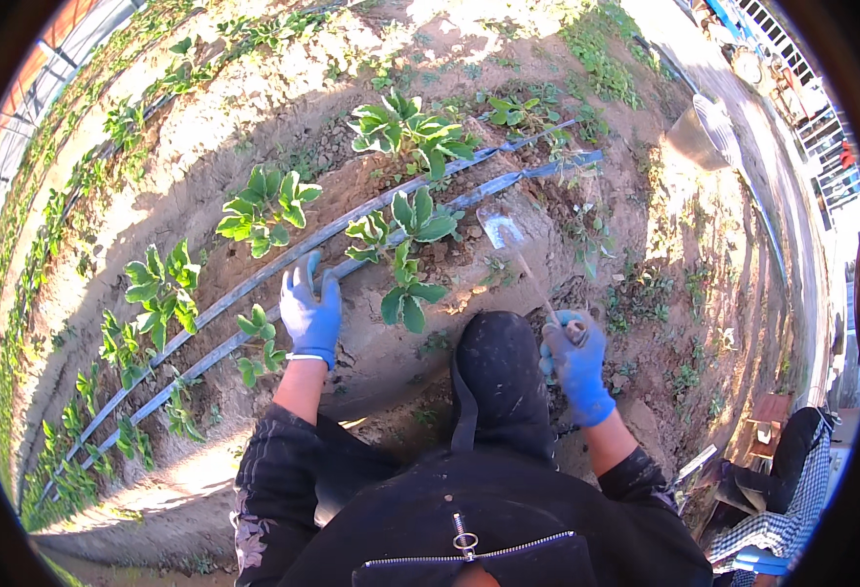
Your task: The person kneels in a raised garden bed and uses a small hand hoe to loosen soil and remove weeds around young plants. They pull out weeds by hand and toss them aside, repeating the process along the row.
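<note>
My left hand (310,312), in a blue work glove, is held over the raised bed with its fingers apart and nothing in them. Its fingertips are close to two flattened drip irrigation tapes (229,299); I cannot tell if they touch. In my gloved right hand (575,363) is the wooden handle of a small garden trowel (501,227). The trowel's worn metal blade points away from me, at the soil of the bed. Between my hands grows a leafy strawberry-like plant (406,293), and another plant (257,348) stands just left of my left wrist.
More leafy plants (411,132) line the tapes, and small weeds (587,227) grow by the trowel. A bucket (697,136) stands on the path at upper right. Another person (774,484) is at lower right. My dark-clad knee (503,374) lies between my hands.
</note>
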`<action>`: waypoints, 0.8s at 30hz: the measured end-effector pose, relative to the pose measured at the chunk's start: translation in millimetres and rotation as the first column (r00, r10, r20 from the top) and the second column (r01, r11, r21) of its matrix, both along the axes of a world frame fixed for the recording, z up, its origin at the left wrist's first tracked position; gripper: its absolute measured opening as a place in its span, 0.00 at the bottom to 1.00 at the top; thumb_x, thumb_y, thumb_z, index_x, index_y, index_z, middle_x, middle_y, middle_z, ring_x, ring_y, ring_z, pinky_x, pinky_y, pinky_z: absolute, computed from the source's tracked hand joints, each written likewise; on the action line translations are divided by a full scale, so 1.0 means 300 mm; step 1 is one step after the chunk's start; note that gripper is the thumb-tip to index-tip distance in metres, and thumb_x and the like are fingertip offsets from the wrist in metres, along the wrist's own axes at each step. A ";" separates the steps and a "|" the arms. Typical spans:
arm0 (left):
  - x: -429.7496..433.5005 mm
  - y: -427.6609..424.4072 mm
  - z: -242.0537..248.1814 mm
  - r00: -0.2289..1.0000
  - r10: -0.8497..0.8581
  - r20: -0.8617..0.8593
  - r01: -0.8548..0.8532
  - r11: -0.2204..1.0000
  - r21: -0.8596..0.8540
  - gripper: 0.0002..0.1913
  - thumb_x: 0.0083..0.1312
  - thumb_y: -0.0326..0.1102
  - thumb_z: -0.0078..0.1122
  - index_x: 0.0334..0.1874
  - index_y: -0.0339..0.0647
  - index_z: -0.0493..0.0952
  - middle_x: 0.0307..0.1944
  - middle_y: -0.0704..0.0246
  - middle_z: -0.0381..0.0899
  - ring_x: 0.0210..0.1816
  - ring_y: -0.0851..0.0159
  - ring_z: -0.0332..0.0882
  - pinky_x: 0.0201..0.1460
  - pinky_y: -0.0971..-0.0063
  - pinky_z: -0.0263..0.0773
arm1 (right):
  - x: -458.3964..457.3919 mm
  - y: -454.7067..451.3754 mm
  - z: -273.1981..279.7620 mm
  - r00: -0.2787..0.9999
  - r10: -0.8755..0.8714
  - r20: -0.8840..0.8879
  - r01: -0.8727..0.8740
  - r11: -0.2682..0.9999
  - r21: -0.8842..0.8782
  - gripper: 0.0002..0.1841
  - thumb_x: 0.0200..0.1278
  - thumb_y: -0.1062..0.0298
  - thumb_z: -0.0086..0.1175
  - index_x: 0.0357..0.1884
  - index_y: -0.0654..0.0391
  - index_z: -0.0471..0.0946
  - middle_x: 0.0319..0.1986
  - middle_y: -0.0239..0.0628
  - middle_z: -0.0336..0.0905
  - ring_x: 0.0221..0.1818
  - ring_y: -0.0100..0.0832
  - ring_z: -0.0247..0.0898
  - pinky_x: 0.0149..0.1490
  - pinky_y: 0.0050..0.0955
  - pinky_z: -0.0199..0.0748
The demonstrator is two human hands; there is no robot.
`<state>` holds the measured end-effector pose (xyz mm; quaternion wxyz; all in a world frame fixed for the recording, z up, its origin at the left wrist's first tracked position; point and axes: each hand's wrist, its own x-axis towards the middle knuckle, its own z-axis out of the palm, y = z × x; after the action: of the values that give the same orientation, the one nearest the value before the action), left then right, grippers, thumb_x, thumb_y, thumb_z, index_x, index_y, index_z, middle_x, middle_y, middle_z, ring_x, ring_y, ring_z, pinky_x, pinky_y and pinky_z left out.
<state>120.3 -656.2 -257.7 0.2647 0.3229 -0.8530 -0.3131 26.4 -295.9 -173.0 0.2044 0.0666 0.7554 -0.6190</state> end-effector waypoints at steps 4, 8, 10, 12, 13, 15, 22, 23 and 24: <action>-0.303 -0.029 0.092 0.971 -0.203 -0.129 0.215 0.973 0.087 0.20 0.64 0.39 0.67 0.57 0.41 0.81 0.50 0.57 0.84 0.48 0.51 0.84 0.56 0.62 0.77 | 0.125 -0.030 -0.244 0.926 0.073 -0.371 -0.009 0.985 0.171 0.12 0.63 0.68 0.66 0.45 0.57 0.77 0.27 0.39 0.82 0.26 0.34 0.81 0.29 0.34 0.78; -0.577 0.006 0.196 0.874 -0.421 0.243 0.436 0.900 -0.011 0.28 0.65 0.47 0.68 0.63 0.38 0.78 0.58 0.53 0.81 0.58 0.50 0.81 0.64 0.62 0.74 | 0.113 -0.060 -0.262 0.764 0.264 -0.588 -0.007 0.915 0.403 0.14 0.61 0.65 0.67 0.46 0.57 0.77 0.31 0.49 0.84 0.34 0.53 0.83 0.38 0.43 0.81; -0.675 0.055 0.200 0.791 -0.455 0.409 0.513 0.857 -0.041 0.40 0.62 0.57 0.69 0.70 0.38 0.71 0.69 0.49 0.71 0.70 0.47 0.71 0.74 0.59 0.65 | 0.103 -0.051 -0.262 0.783 0.249 -0.571 -0.007 0.920 0.392 0.14 0.62 0.64 0.66 0.46 0.56 0.77 0.31 0.49 0.84 0.35 0.55 0.83 0.38 0.45 0.81; -0.746 0.117 0.197 0.706 -0.416 0.573 0.486 0.873 0.035 0.43 0.60 0.63 0.68 0.71 0.38 0.70 0.72 0.49 0.67 0.70 0.45 0.70 0.73 0.58 0.66 | 0.100 -0.039 -0.265 0.776 0.233 -0.586 0.010 0.924 0.381 0.14 0.62 0.64 0.65 0.47 0.56 0.78 0.30 0.48 0.84 0.34 0.55 0.83 0.37 0.45 0.81; -0.772 0.132 0.180 0.687 -0.390 0.614 0.474 0.880 0.029 0.44 0.60 0.64 0.67 0.71 0.38 0.70 0.72 0.48 0.67 0.70 0.45 0.71 0.73 0.58 0.67 | 0.098 -0.039 -0.264 0.773 0.232 -0.591 0.018 0.922 0.386 0.14 0.62 0.64 0.65 0.47 0.56 0.78 0.30 0.48 0.84 0.33 0.54 0.83 0.36 0.45 0.81; -0.799 0.134 0.130 0.732 -0.357 0.580 0.448 0.894 -0.014 0.31 0.63 0.54 0.67 0.63 0.42 0.77 0.66 0.52 0.75 0.63 0.47 0.77 0.66 0.57 0.72 | 0.095 -0.039 -0.260 0.770 0.232 -0.594 0.028 0.918 0.395 0.14 0.63 0.64 0.65 0.47 0.56 0.78 0.29 0.48 0.84 0.32 0.54 0.83 0.35 0.44 0.81; -0.870 0.082 0.040 0.847 -0.498 0.186 0.504 0.863 0.014 0.17 0.63 0.31 0.61 0.55 0.46 0.82 0.56 0.54 0.82 0.52 0.46 0.83 0.56 0.57 0.78 | 0.074 -0.021 -0.256 0.772 0.221 -0.596 0.003 0.936 0.351 0.14 0.63 0.64 0.65 0.47 0.59 0.78 0.29 0.46 0.84 0.31 0.52 0.83 0.34 0.43 0.81; -0.901 0.109 0.041 0.838 -0.522 0.159 0.540 0.836 -0.095 0.18 0.64 0.29 0.59 0.57 0.47 0.81 0.60 0.54 0.80 0.53 0.46 0.83 0.56 0.57 0.78 | 0.074 -0.017 -0.256 0.776 0.227 -0.589 -0.004 0.935 0.355 0.14 0.63 0.64 0.65 0.47 0.58 0.78 0.29 0.46 0.84 0.31 0.52 0.83 0.34 0.43 0.81; -0.933 0.117 0.046 0.829 -0.544 0.130 0.559 0.801 -0.212 0.20 0.65 0.27 0.58 0.59 0.48 0.80 0.63 0.54 0.78 0.54 0.46 0.83 0.56 0.57 0.79 | 0.073 -0.019 -0.253 0.774 0.234 -0.589 -0.012 0.934 0.356 0.14 0.63 0.64 0.65 0.46 0.58 0.78 0.30 0.46 0.84 0.31 0.52 0.83 0.34 0.43 0.81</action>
<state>-159.5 -621.1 -244.0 0.1726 0.0358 -0.9492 -0.2605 48.3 -301.6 -249.0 -0.0299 -0.1582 0.8760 -0.4547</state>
